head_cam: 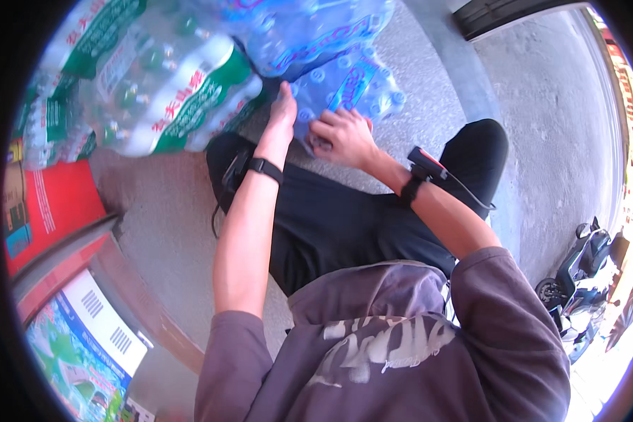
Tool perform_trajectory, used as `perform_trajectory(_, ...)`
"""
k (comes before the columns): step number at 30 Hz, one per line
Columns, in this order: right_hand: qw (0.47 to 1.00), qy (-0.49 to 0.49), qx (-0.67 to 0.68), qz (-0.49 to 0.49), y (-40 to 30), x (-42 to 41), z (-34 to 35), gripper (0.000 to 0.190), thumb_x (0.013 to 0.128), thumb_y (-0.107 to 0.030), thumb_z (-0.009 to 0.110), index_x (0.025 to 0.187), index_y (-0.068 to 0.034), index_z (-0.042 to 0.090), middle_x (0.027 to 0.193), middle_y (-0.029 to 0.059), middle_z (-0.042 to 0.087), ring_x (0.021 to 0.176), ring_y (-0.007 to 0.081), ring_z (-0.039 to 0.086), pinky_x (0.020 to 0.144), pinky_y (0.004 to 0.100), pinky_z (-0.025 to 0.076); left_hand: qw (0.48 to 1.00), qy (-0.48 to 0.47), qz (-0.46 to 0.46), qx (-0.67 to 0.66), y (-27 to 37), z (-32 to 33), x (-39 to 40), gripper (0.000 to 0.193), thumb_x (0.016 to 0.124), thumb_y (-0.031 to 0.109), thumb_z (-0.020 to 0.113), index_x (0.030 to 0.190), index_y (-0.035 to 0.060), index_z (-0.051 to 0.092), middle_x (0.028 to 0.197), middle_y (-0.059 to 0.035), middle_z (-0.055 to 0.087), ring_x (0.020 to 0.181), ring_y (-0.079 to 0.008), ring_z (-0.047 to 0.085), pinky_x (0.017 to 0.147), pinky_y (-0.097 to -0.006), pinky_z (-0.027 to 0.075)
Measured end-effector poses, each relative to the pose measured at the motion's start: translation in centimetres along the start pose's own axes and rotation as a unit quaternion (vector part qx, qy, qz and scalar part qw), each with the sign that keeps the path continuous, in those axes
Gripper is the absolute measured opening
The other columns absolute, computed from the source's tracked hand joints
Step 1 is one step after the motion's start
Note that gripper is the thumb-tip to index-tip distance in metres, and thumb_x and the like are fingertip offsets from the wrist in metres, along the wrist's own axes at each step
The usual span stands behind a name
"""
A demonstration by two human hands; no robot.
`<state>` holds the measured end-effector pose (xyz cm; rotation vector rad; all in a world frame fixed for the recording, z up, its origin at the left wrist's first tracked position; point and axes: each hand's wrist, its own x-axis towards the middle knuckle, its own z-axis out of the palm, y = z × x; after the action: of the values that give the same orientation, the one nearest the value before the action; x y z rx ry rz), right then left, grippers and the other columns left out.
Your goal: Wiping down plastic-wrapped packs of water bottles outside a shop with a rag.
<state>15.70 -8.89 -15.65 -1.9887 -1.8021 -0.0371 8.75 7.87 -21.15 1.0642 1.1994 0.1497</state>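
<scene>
A shrink-wrapped pack of blue-tinted water bottles (333, 79) sits low on the floor before my knees, its bottle caps facing up. My left hand (284, 108) lies edge-on along the pack's left side, and its fingers are mostly hidden. At the near edge, my right hand (344, 136) has its fingers curled onto the wrap; the fingertips are partly out of sight. Just beyond is another blue-wrapped bottle pack (316, 31), cut off by the top of the view.
Green-and-white wrapped bottle packs (190, 100) are stacked at left. Below them are a red carton (63, 198) and a printed box (89, 337). Grey concrete floor (538, 105) extends right, towards a parked scooter (580, 274). A dark frame (511, 20) crosses the upper right.
</scene>
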Motion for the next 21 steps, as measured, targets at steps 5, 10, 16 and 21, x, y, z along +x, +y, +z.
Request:
perform_trajectory(5,0.989,0.147,-0.004,0.024,6.4,3.9,-2.8,0.02,0.079,-0.035,0.075,0.083,-0.018,0.066,0.074,0.0028,0.06,0.07,0.0259,0.064,0.059,0.0431,0.048,0.999,-0.03,-0.006,0.039,-1.4,-2.2,2.0,0.09,0.107,0.067,0.027,0.147,-0.0109,0.047,0.143,-0.024,0.059,0.134,-0.03,0.056,0.109,-0.0407,0.044)
perform_trajectory(10,0.962,0.147,-0.094,0.209,10.6,5.4,-2.0,0.029,0.084,-0.044,0.072,0.099,-0.019,0.068,0.096,0.0047,0.064,0.095,0.0335,0.063,0.078,0.0535,0.047,0.996,-0.054,-0.042,0.052,-0.4,-3.3,2.9,0.08,0.105,0.071,0.025,0.153,0.0091,0.046,0.145,-0.0088,0.059,0.127,-0.0215,0.059,0.099,-0.0394,0.05)
perform_trajectory(16,0.99,-0.04,0.046,0.126,4.6,-0.8,-1.9,0.031,0.082,-0.044,0.073,0.095,-0.017,0.066,0.092,0.0052,0.064,0.086,0.033,0.065,0.072,0.0502,0.05,0.995,-0.069,-0.073,0.027,-1.0,-3.8,2.5,0.079,0.106,0.07,0.025,0.154,0.0105,0.044,0.15,-0.0071,0.054,0.136,-0.0221,0.051,0.109,-0.0429,0.043)
perform_trajectory(21,0.972,0.139,-0.024,0.185,9.2,5.4,-2.6,0.03,0.084,-0.044,0.072,0.092,-0.016,0.066,0.092,0.0051,0.065,0.09,0.033,0.064,0.074,0.0502,0.049,0.984,-0.025,-0.066,0.161,0.3,-1.5,1.4,0.092,0.104,0.073,0.021,0.151,-0.0023,0.043,0.145,-0.0178,0.055,0.131,-0.0282,0.053,0.104,-0.0391,0.043)
